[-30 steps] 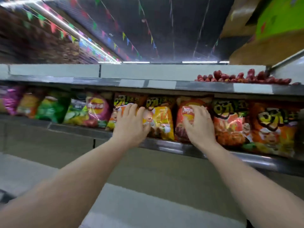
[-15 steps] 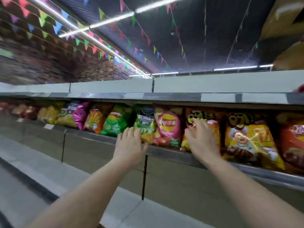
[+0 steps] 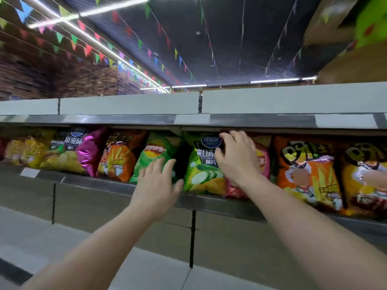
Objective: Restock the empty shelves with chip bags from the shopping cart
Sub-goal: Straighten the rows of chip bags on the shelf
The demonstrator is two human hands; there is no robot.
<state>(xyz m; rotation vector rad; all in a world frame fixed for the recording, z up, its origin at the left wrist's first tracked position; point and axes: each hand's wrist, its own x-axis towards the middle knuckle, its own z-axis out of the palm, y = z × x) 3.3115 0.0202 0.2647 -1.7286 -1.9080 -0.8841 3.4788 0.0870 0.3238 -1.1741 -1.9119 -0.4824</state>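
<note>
**Q:** What surrounds the person in the head view?

**A:** Overhead runs a dark ceiling with strip lights and strings of coloured pennant flags [image 3: 90,49]. A brick-patterned wall [image 3: 52,80] fills the far left. Across the middle stretches a grey upper shelf [image 3: 129,105] with a metal front edge.

**Q:** Where are the chip bags?

**A:** They stand upright, side by side, in a row on the lower shelf [image 3: 100,182], just under the upper one. From the left come yellow bags [image 3: 29,151], a magenta bag [image 3: 92,149], an orange bag [image 3: 119,158], a green bag [image 3: 155,151], then a green-and-dark cucumber-flavour bag [image 3: 204,172], a pink bag [image 3: 262,162] partly hidden behind the right hand, and two orange bags with a cartoon figure [image 3: 305,170]. The shopping cart is out of frame.

**Q:** What are the hands doing?

**A:** Both bare arms reach up from the bottom of the frame. The left hand [image 3: 157,185] is flat with fingers straight and slightly spread, its fingertips over the lower part of the green bag; contact cannot be confirmed. The right hand [image 3: 236,160] has its fingers curled around the top right corner of the cucumber-flavour bag, thumb on the front, pinching it.
</note>
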